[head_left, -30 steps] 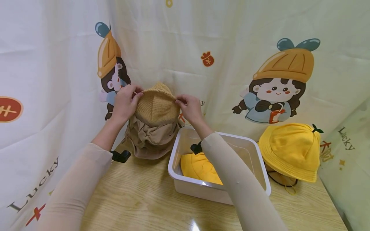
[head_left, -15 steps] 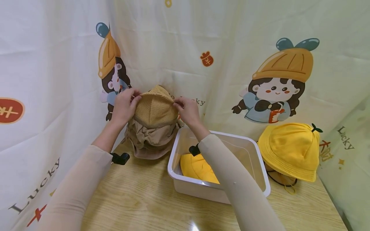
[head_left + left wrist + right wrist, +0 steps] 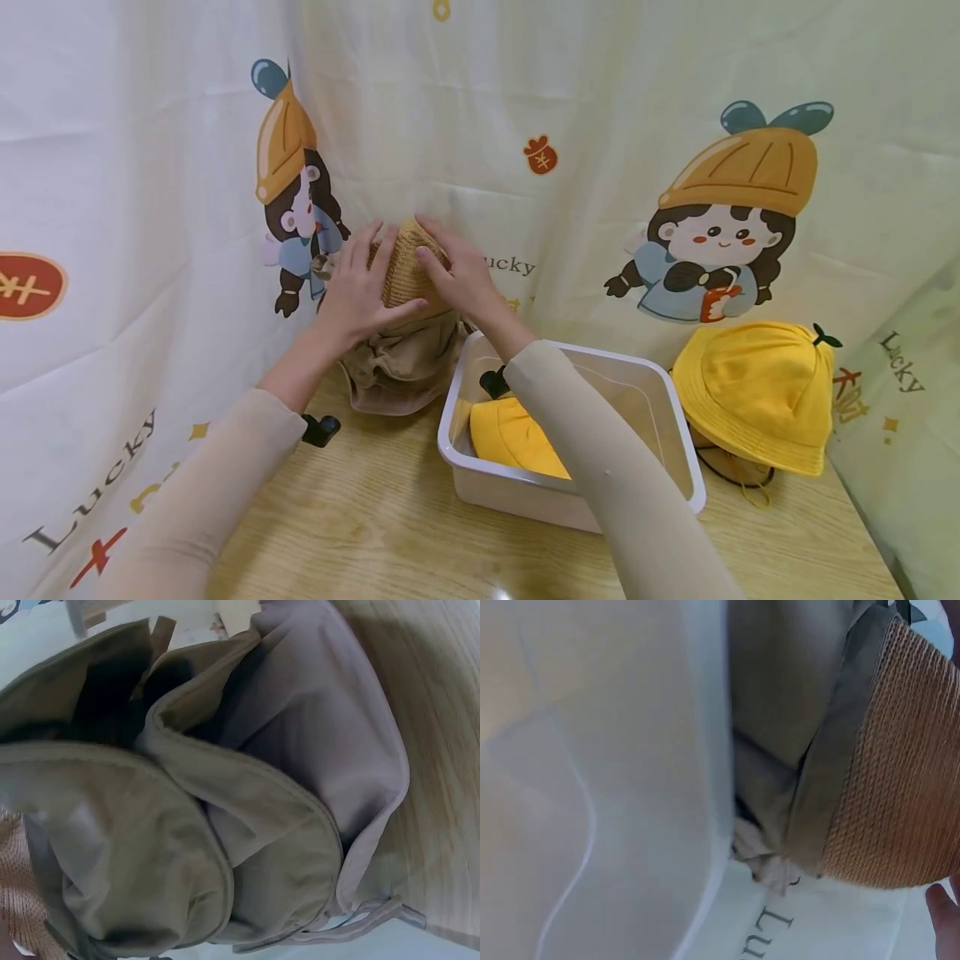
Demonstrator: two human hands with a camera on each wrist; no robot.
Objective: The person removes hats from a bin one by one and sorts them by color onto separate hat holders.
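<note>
In the head view, a woven straw hat (image 3: 407, 268) sits atop a stack of khaki fabric sun hats (image 3: 408, 362) in the back left corner. My left hand (image 3: 358, 287) lies against the hat's left side with its fingers straight and spread. On the opposite side, my right hand (image 3: 463, 275) rests with fingers extended over the top and thumb toward the front. The left wrist view is filled by folded brims of the khaki hats (image 3: 150, 855). The right wrist view shows the straw weave (image 3: 900, 772) above a khaki band, with my right fingertips (image 3: 939, 906) at its edge.
A white plastic basin (image 3: 510, 497) stands right of the stack, with a yellow hat (image 3: 506, 433) inside. Farther right, a yellow bucket hat (image 3: 757, 392) with a green sprout sits raised over dark cords. Printed curtain (image 3: 600, 67) hangs behind the wooden table (image 3: 360, 517).
Both hands have let go of the straw hat's upturned brim. They have moved inward onto its sides, fingers now extended, and the hat's brim is no longer held spread.
</note>
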